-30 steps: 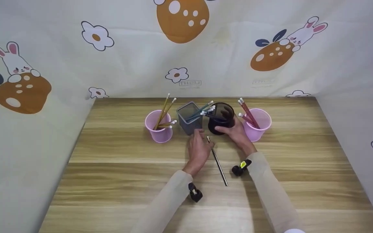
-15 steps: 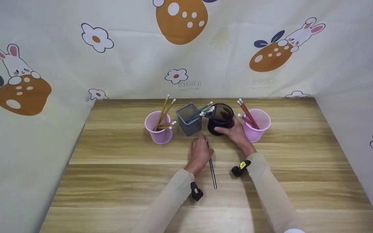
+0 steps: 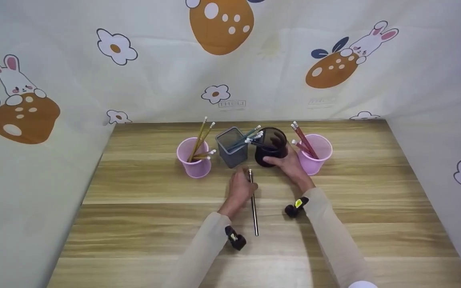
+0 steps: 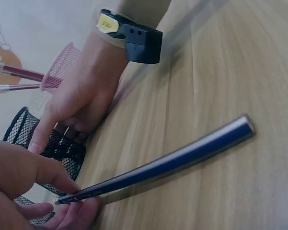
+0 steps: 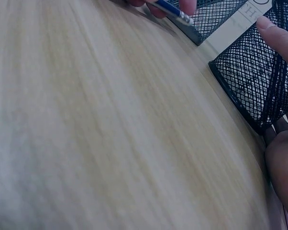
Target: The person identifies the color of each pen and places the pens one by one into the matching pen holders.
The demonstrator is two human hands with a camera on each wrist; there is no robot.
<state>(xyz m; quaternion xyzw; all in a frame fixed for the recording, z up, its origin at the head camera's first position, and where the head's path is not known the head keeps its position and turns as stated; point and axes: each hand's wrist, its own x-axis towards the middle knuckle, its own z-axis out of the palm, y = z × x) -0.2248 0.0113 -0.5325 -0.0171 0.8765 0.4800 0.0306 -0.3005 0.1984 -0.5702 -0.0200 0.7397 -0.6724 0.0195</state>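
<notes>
My left hand (image 3: 240,189) pinches a blue pencil (image 3: 254,212) near its eraser end. In the left wrist view, thumb and fingers press on either side of the pencil (image 4: 168,165), whose unsharpened end points away over the wood. My right hand (image 3: 293,166) grips the round black mesh pencil cup (image 3: 261,155), thumb across its front and fingers round the far side. Dark pencils with white erasers lean inside this cup. Just beyond my left hand stands a square grey mesh pencil cup (image 3: 234,159) holding green pencils (image 3: 249,134).
A pink cup (image 3: 197,170) with yellow pencils (image 3: 199,140) stands at the left. Another pink cup (image 3: 311,166), with red pencils (image 3: 305,140), is close beside my right hand. Behind the wooden table (image 3: 142,224) hangs a patterned cloth (image 3: 166,80).
The pencil's near end has swung left, so it now points almost straight toward me. My left hand has drawn back slightly from the grey cup. The right hand keeps its hold.
</notes>
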